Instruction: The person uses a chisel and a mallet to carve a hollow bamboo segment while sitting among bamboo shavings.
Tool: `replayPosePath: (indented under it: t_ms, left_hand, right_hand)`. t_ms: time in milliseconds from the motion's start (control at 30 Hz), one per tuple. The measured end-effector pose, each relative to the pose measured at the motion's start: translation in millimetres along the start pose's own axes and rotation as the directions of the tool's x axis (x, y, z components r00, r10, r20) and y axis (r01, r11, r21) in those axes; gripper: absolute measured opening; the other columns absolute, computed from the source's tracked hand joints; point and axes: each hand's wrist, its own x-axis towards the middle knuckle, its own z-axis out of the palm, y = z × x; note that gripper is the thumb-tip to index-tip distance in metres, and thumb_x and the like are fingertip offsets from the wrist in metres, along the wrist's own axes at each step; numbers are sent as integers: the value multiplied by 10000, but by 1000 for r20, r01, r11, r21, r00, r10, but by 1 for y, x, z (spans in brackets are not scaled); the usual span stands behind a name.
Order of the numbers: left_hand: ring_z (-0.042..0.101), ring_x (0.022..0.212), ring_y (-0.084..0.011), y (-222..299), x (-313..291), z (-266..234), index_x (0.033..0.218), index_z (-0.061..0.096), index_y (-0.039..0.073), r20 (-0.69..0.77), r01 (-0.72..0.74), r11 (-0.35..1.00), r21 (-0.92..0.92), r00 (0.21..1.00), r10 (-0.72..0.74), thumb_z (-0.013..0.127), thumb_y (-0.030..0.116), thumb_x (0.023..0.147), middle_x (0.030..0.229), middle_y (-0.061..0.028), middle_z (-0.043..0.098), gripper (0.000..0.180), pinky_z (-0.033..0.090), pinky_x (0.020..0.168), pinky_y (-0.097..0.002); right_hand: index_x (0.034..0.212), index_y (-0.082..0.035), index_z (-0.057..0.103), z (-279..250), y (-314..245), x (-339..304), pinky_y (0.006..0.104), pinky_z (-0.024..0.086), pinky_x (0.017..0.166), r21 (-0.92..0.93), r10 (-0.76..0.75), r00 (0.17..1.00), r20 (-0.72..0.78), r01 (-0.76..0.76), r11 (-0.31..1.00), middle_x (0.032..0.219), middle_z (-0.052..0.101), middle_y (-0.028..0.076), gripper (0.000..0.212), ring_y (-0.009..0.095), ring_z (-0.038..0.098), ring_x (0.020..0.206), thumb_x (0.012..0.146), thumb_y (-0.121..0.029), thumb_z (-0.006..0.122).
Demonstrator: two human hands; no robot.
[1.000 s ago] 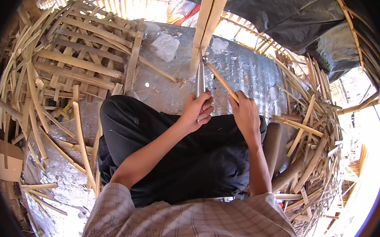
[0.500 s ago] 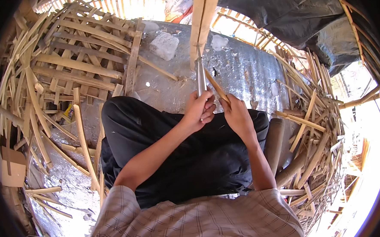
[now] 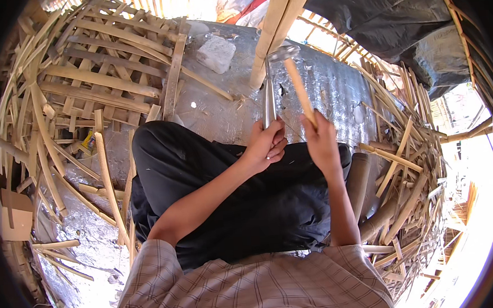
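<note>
My left hand [image 3: 265,143] is closed round a tapered silver metal tool [image 3: 269,100], which points away from me; its exact kind is unclear. Its far end meets the lower part of an upright bamboo pole [image 3: 276,27] that has a long split down it. My right hand [image 3: 322,143] grips the wooden handle of a hammer [image 3: 298,84]. The hammer's metal head is up beside the pole, just right of the silver tool. Both hands are over my crossed legs in dark trousers [image 3: 233,210].
A lattice of bamboo strips [image 3: 97,78] lies at the left, with loose strips below it. Grey sheeting [image 3: 332,93] covers the ground ahead, with a pale stone [image 3: 216,52] on it. A pile of bamboo pieces [image 3: 410,195] is at the right; black plastic [image 3: 384,24] hangs at the upper right.
My right hand has moved right with the hammer, whose head now shows clearly. The pole's top has shifted right, so it leans more. My left hand keeps its grip on the silver tool.
</note>
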Motion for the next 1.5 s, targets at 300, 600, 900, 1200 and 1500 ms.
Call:
replayPosePath:
  t_ms: [300, 600, 900, 1200, 1500]
  left_hand:
    - [291, 359, -50, 2, 3, 5, 967, 468, 125, -12, -2, 1000, 9, 1000, 2, 549, 174, 1014, 606, 39, 386, 106, 236, 297, -231]
    - [311, 352, -60, -4, 7, -6, 922, 474, 109, -12, 24, 999, 38, 1000, -24, 554, 154, 994, 596, 35, 400, 116, 231, 297, -246]
    - [317, 351, -63, -11, 6, -9, 858, 457, 116, -41, 34, 991, 127, 999, -29, 575, 167, 986, 583, 33, 398, 181, 226, 299, -251]
    - [332, 369, -59, -11, 7, -2, 886, 462, 116, -24, 17, 993, 114, 1000, -14, 578, 173, 990, 597, 33, 408, 167, 234, 307, -244]
    - [323, 363, -62, -20, 8, -9, 952, 449, 105, 18, 40, 985, 165, 999, -44, 571, 135, 984, 603, 20, 411, 130, 233, 299, -251]
  right_hand:
    - [1060, 47, 521, 0, 1, -3, 411, 387, 487, 110, 48, 957, -285, -17, 994, 575, 506, 122, 199, 276, 514, 490, 1042, -152, 527]
    - [914, 4, 492, -31, -66, -19, 455, 380, 475, -3, 6, 930, -367, -7, 1000, 547, 481, 195, 193, 399, 546, 490, 1023, -139, 562]
    - [906, 11, 494, -12, -31, -21, 476, 397, 489, -141, 0, 993, -115, -16, 990, 594, 523, 248, 224, 451, 576, 539, 1028, -162, 567]
    - [1001, 12, 500, 12, 1, -16, 538, 424, 516, -44, 5, 980, -199, -14, 999, 591, 555, 236, 201, 480, 604, 575, 1016, -176, 569]
    - [906, 7, 491, -14, -49, -22, 410, 364, 464, 14, -5, 918, -397, 11, 1000, 535, 461, 167, 214, 322, 501, 436, 1018, -144, 593]
